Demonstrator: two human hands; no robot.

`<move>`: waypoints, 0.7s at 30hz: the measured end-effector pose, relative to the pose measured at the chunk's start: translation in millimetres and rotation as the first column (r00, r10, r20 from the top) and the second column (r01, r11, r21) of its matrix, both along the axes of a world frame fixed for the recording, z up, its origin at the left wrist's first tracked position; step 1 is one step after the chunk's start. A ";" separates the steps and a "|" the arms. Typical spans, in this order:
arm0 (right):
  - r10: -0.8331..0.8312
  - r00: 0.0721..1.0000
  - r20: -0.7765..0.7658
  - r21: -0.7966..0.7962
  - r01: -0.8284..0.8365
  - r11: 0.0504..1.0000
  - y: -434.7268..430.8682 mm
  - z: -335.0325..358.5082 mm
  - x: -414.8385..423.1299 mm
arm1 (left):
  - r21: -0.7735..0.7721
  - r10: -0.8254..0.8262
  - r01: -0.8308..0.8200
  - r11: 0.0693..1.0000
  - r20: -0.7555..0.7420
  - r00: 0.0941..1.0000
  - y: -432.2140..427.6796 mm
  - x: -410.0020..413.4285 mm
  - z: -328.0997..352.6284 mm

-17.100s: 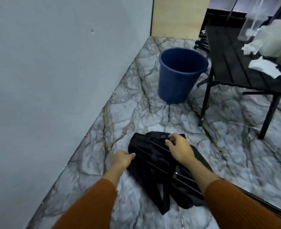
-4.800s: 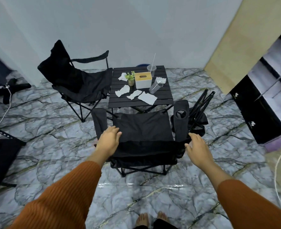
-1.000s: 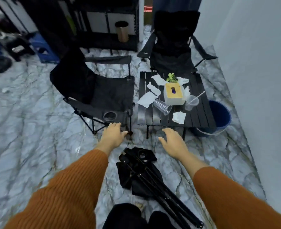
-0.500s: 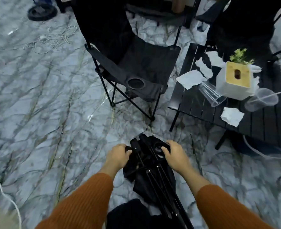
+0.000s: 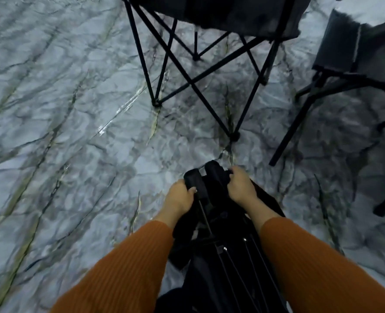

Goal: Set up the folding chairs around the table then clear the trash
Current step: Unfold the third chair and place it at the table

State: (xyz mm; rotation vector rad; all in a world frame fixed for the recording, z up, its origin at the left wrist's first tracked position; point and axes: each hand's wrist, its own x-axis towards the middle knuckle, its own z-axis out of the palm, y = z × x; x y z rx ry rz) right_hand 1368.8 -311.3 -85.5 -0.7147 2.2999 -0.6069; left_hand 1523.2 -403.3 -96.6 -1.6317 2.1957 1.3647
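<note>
A folded black camping chair lies on the marble floor right below me, its thin metal rods running toward my feet. My left hand grips the left side of its top end, fingers curled round the black fabric. My right hand grips the right side of the same end. An unfolded black chair stands just beyond, only its crossed legs and seat underside showing. The black slatted table sits at the upper right, with a scrap of white paper on its corner.
The unfolded chair's nearest foot stands a short way past the folded chair's top end. A table leg slants down at the right. Bare marble floor stretches across the left half of the view.
My head has dropped lower and closer, so the table top and trash slid out of view. Both hands kept their grip on the folded chair's top end.
</note>
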 end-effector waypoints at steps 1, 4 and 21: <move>-0.007 1.000 0.019 -0.003 0.007 1.000 -7.2 -10.2 -1.5 | 0.015 0.065 -0.064 0.998 -0.032 0.997 -1.4 -4.0 -6.1; -0.057 0.982 0.180 0.024 0.054 0.998 -26.2 -33.4 -7.4 | 0.102 0.254 -0.243 0.965 -0.105 0.962 -8.2 -15.9 -24.4; -0.157 0.738 0.656 -0.105 0.296 0.949 15.4 149.6 -17.6 | 0.483 0.516 -0.347 0.804 -0.277 0.811 16.6 -2.3 139.7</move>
